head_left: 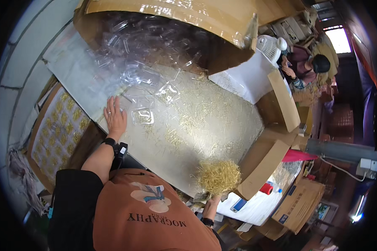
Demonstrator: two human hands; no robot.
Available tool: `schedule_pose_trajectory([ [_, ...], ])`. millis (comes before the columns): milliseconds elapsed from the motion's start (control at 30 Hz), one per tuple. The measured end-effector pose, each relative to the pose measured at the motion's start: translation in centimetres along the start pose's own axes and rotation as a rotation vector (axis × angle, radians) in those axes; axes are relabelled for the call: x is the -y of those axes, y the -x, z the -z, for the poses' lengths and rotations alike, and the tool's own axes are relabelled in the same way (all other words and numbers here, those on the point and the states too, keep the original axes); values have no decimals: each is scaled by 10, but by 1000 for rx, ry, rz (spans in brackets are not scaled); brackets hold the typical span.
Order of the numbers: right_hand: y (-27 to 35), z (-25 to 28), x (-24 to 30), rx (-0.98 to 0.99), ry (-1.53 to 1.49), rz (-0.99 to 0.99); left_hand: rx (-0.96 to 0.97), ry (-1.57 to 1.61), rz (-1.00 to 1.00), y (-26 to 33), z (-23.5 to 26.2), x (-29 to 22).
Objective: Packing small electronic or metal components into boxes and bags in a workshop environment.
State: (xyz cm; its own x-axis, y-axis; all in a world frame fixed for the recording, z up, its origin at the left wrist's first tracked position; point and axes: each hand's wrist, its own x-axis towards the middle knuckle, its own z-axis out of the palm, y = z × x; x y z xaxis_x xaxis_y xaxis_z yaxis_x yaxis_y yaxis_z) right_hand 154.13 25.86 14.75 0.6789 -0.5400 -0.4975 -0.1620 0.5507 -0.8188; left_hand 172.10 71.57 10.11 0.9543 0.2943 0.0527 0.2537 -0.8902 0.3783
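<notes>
My left hand (115,118) lies flat on the pale tabletop (155,144), fingers spread, with a ring on one of them. Just right of it sit small clear plastic boxes (143,116), some close to the fingertips. At the near right edge of the table, my right hand (212,203) reaches up behind a dense clump of thin gold metal pieces (219,177), like pins or clips. The clump hides its fingers, so their grip does not show. More gold pieces (174,136) are strewn across the table's middle.
A large cardboard box (176,10) on its side spills clear plastic boxes (130,46) at the back. Left, a board (58,129) carries several gold heaps. An open carton (276,129) borders the right. Beyond are a white fan (271,48) and another person (301,69).
</notes>
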Motion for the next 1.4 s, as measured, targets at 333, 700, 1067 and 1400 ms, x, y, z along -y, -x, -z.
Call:
schedule_pose_trajectory([
  [333, -11, -47, 20, 65, -86, 166, -23, -9, 43, -2, -8, 1],
  [700, -66, -97, 62, -170, 123, 388, -18, 15, 6, -2, -2, 0],
  [1067, -79, -133, 107, -267, 223, 564, 29, 24, 41, -2, 0, -3],
  [1400, -90, -126, 125, -219, 895, 561, 9, 9, 51, -5, 1, 0],
])
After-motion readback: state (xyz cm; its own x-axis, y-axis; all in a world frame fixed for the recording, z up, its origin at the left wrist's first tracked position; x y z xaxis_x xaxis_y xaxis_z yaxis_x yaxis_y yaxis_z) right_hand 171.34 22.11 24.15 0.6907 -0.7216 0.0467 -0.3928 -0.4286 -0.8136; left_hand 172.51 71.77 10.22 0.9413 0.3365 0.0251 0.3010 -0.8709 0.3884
